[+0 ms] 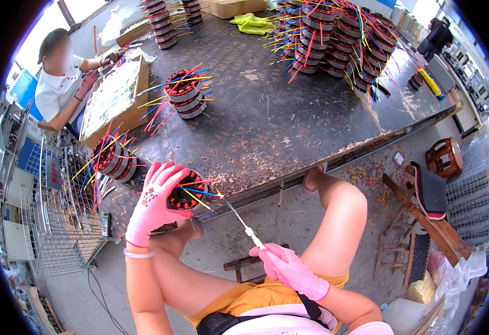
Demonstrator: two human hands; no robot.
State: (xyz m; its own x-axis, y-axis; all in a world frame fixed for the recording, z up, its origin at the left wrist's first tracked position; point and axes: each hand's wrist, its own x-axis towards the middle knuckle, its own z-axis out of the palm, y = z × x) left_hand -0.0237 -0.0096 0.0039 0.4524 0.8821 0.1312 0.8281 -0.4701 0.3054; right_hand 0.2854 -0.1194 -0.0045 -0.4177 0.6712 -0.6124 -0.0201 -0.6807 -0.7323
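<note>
My left hand (155, 201), in a pink glove, is wrapped round a wound motor stator (182, 196) at the table's near edge. Red, blue and yellow wires (197, 192) stick out of the stator to the right. My right hand (290, 270), also gloved in pink, is closed round the white handle of a slim tool with a thin metal shaft (250, 231). A small bright glow shows between the tool's tip and the wire ends. Whether it is a flame or a spark I cannot tell.
Stacked stators (186, 100) stand farther back, another stack (115, 159) at the left, and tall wired stacks (317, 36) at the far side. A co-worker (60, 84) sits at the left beside a cardboard box (113, 125). A wooden stool (444, 157) stands at right.
</note>
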